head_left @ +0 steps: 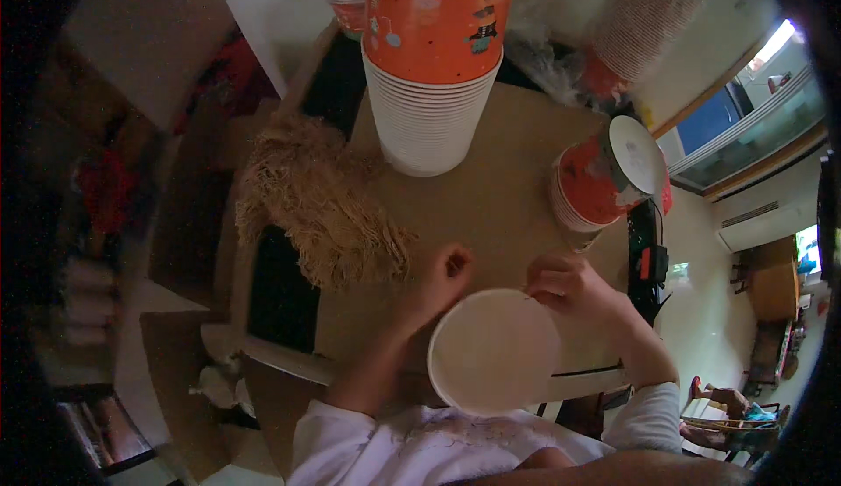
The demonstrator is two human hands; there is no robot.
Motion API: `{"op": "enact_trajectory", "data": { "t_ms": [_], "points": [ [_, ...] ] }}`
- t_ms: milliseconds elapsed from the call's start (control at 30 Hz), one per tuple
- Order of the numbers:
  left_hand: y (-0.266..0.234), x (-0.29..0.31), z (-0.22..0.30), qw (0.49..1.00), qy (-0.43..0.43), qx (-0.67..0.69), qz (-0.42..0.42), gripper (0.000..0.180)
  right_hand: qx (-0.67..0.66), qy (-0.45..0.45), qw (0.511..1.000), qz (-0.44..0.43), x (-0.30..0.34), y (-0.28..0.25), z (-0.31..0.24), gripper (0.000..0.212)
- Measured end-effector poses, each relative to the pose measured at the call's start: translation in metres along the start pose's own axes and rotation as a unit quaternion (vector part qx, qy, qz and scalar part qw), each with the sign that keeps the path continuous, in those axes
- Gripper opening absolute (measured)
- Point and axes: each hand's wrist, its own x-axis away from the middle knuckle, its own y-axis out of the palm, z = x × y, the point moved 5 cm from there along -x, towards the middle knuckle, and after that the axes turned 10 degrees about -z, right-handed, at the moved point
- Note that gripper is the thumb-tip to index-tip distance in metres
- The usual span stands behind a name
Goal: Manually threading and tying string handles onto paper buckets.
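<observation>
A round white paper tub (pixel 495 351), its pale circular face turned up, is close to my body at the table's near edge. My right hand (pixel 574 289) is closed, its fingertips pinched at the tub's upper right rim. My left hand (pixel 451 269) curls just above the tub's upper left side, apart from its rim and slightly blurred; whatever is in its fingers is too small to tell. Left of that hand lies a bundle of tan, stringy cord (pixel 328 201). Beyond my hands rises a tall stack of nested white paper tubs (pixel 429 127) with an orange, cartoon-printed one uppermost.
Brown cardboard (pixel 429 210) covers the dark table. At the right edge stands a shorter orange tub stack (pixel 583 179) with a white round piece (pixel 637 155) on it. Another tall stack (pixel 644 26) and clear plastic wrap (pixel 547 56) are at the back right. Open cardboard boxes (pixel 188 214) stand left.
</observation>
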Motion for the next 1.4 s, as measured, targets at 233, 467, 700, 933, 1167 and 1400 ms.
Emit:
{"op": "enact_trajectory", "data": {
  "t_ms": [233,467,700,933,1167,1400],
  "points": [
    [-0.053,0.033,0.015,0.983,-0.069,0.172,0.003,0.007,0.17,0.064,0.982,-0.044,0.039,-0.002,-0.012,0.017],
    [-0.058,0.051,0.017,0.868,-0.135,0.45,-0.161,0.003,0.192,0.063,0.979,-0.027,0.046,0.02,-0.013,0.02],
    [-0.03,0.057,0.063,0.976,0.066,-0.209,0.0,0.021,-0.121,0.21,0.97,0.013,0.076,0.057,0.058,0.014],
    [0.005,0.087,0.122,0.966,0.173,-0.194,-0.02,0.018,-0.248,0.238,0.936,0.081,0.074,0.018,-0.005,0.019],
    [0.031,0.119,0.155,0.895,0.354,-0.264,-0.063,0.026,-0.048,0.197,0.974,0.105,0.069,0.004,-0.027,0.011],
    [0.031,0.135,0.157,0.857,0.425,-0.291,-0.022,0.035,0.034,0.154,0.986,0.061,0.06,-0.009,-0.056,0.028]
  ]
}}
